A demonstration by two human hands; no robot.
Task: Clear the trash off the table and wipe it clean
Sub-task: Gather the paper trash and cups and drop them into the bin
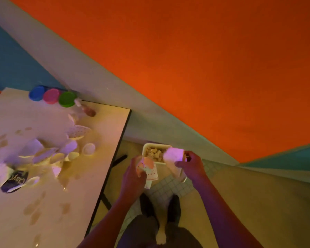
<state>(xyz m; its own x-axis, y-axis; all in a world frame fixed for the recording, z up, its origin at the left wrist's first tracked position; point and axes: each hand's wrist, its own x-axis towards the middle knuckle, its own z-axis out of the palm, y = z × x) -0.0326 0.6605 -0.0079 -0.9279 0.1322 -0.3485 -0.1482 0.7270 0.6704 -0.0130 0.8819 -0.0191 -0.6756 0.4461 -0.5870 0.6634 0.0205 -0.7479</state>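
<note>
A pale table (64,203) at the left carries a heap of crumpled paper cups (50,153), a dark wrapper (14,179), a white plastic spoon (23,184) and brownish spill marks (35,208). Off the table's right edge, my left hand (134,178) grips crushed dotted paper cups (149,170). My right hand (191,164) holds a white cup (174,154) and crumpled paper above a cream bin (155,152) on the floor, which holds pale scraps.
Three tubs with blue (37,93), pink (51,96) and green (67,99) lids stand at the table's far edge, beside a small lying bottle (86,109). An orange wall (204,59) rises behind. My feet (159,208) stand on tiled floor.
</note>
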